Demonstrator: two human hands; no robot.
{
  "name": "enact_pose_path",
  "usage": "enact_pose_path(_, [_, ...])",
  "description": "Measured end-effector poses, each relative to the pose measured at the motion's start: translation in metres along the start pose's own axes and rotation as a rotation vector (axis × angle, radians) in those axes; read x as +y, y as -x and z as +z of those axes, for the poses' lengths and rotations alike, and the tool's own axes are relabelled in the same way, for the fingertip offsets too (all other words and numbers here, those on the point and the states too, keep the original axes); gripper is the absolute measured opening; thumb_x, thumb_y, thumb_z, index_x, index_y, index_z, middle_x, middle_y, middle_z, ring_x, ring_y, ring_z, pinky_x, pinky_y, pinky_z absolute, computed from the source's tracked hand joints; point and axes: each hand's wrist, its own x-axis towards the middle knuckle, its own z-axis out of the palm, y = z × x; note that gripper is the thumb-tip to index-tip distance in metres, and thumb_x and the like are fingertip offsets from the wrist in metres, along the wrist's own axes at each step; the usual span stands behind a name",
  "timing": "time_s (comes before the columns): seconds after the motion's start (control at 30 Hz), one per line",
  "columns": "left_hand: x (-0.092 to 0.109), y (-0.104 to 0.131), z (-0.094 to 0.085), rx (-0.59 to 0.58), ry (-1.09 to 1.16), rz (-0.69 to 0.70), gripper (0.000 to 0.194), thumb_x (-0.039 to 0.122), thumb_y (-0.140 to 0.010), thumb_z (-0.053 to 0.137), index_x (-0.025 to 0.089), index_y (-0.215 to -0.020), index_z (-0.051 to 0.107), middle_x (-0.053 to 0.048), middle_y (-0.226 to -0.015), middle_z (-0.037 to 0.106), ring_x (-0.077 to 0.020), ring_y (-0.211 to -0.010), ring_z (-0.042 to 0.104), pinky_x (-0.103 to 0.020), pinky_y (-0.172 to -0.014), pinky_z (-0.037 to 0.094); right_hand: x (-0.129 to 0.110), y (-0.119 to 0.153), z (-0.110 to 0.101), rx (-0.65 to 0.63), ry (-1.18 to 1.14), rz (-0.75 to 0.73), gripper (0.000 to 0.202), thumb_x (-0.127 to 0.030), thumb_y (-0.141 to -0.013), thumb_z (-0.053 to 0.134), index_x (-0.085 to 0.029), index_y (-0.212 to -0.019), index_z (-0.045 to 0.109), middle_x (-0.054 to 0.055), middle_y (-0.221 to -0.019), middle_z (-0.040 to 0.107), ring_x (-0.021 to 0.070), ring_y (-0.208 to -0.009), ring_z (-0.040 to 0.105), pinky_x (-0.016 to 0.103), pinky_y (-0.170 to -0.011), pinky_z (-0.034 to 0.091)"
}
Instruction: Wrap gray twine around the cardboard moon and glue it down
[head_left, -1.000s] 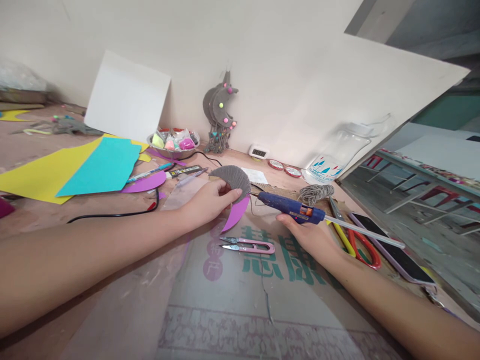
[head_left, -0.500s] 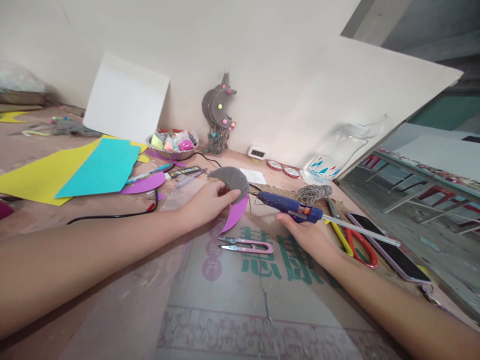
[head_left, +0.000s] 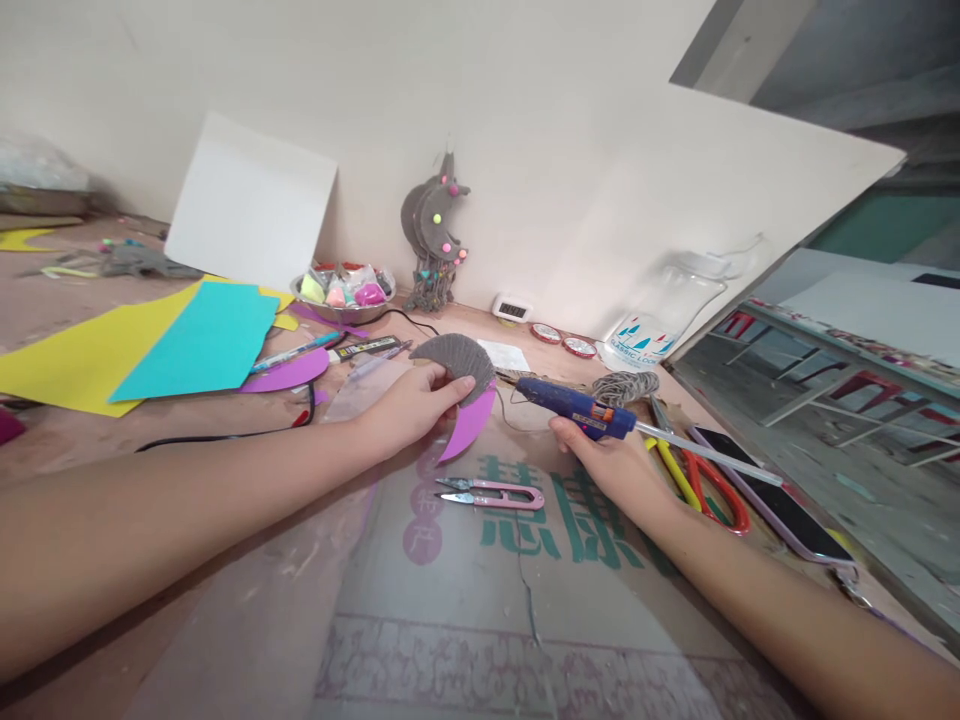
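A purple crescent [head_left: 472, 422], its upper part covered with grey yarn [head_left: 457, 355], is pinched between the thumb and fingers of my left hand [head_left: 412, 405]. My right hand [head_left: 607, 455] is wrapped round a blue glue gun [head_left: 570, 405], whose nozzle points left toward the crescent without touching it. A clear glue stick [head_left: 709, 452] sticks out of the gun's back. Below the crescent, pink thread snips [head_left: 499, 495] lie on a clear plastic sheet with printed characters. A thin strand of yarn hangs between the crescent and the gun.
Yellow [head_left: 67, 350] and turquoise sheets [head_left: 199, 345] lie at left, near a bowl of coloured clay [head_left: 345, 305]. A decorated grey moon [head_left: 439, 220] hangs on the wall. At right are a clear jug [head_left: 652, 310], a yarn bundle [head_left: 626, 386], red-handled scissors [head_left: 724, 490] and a phone [head_left: 780, 500].
The view has shifted slightly. The glue gun's nozzle sits marginally closer to level, and both hands keep their holds with almost no other movement.
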Motion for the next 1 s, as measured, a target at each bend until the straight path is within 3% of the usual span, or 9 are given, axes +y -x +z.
enact_pose_path(0.2, [-0.004, -0.002, -0.002, -0.015, -0.022, -0.019, 0.034, 0.050, -0.079, 0.045, 0.019, -0.065, 0.041, 0.002, -0.055, 0.048, -0.0081, -0.044, 0.043, -0.021, -0.040, 0.032, 0.000, -0.009, -0.009, 0.050, -0.163, -0.146, 0.037, -0.047, -0.084, 0.041, -0.019, -0.075, 0.061, 0.003, -0.081, 0.063, 0.0168, -0.077, 0.056, 0.028, -0.067, 0.044])
enact_pose_path(0.33, [-0.005, -0.002, -0.001, -0.001, -0.026, 0.008, 0.033, 0.049, -0.079, 0.045, 0.019, -0.067, 0.043, 0.001, -0.057, 0.049, -0.0094, -0.049, 0.047, -0.021, -0.043, 0.034, -0.005, -0.027, -0.016, 0.063, -0.206, -0.131, 0.035, -0.049, -0.081, 0.046, -0.018, -0.085, 0.063, 0.005, -0.089, 0.065, 0.0185, -0.080, 0.057, 0.027, -0.063, 0.045])
enact_pose_path(0.5, [-0.008, -0.004, 0.000, 0.004, 0.008, 0.032, 0.031, 0.047, -0.079, 0.046, 0.019, -0.067, 0.043, 0.002, -0.059, 0.049, -0.0092, -0.050, 0.048, -0.022, -0.045, 0.035, -0.005, -0.087, -0.011, 0.088, -0.099, -0.067, 0.045, -0.053, -0.071, 0.055, -0.015, -0.094, 0.064, 0.007, -0.086, 0.067, 0.0201, -0.075, 0.060, 0.030, -0.065, 0.046])
enact_pose_path(0.67, [-0.006, -0.003, 0.000, 0.013, -0.033, 0.012, 0.032, 0.047, -0.079, 0.045, 0.019, -0.066, 0.042, 0.003, -0.058, 0.048, -0.0089, -0.049, 0.046, -0.022, -0.044, 0.034, 0.012, -0.139, 0.015, 0.040, -0.013, 0.077, 0.042, -0.047, -0.072, 0.057, -0.012, -0.095, 0.063, 0.009, -0.087, 0.067, 0.0170, -0.069, 0.059, 0.027, -0.058, 0.044])
enact_pose_path(0.83, [-0.001, -0.002, 0.000, 0.001, -0.069, -0.010, 0.032, 0.048, -0.079, 0.044, 0.019, -0.066, 0.041, 0.003, -0.057, 0.048, -0.0094, -0.049, 0.047, -0.022, -0.045, 0.034, 0.024, -0.143, 0.029, -0.033, 0.050, 0.140, 0.038, -0.043, -0.072, 0.058, -0.009, -0.086, 0.063, 0.012, -0.072, 0.067, 0.0171, -0.058, 0.058, 0.028, -0.054, 0.044])
enact_pose_path(1.0, [0.000, -0.002, 0.000, 0.012, -0.124, -0.012, 0.032, 0.047, -0.079, 0.044, 0.019, -0.064, 0.041, 0.003, -0.057, 0.048, -0.0097, -0.049, 0.047, -0.022, -0.044, 0.033, 0.029, -0.139, 0.019, -0.064, 0.143, 0.095, 0.045, -0.046, -0.072, 0.058, -0.009, -0.097, 0.062, 0.014, -0.085, 0.068, 0.0221, -0.072, 0.062, 0.033, -0.066, 0.046])
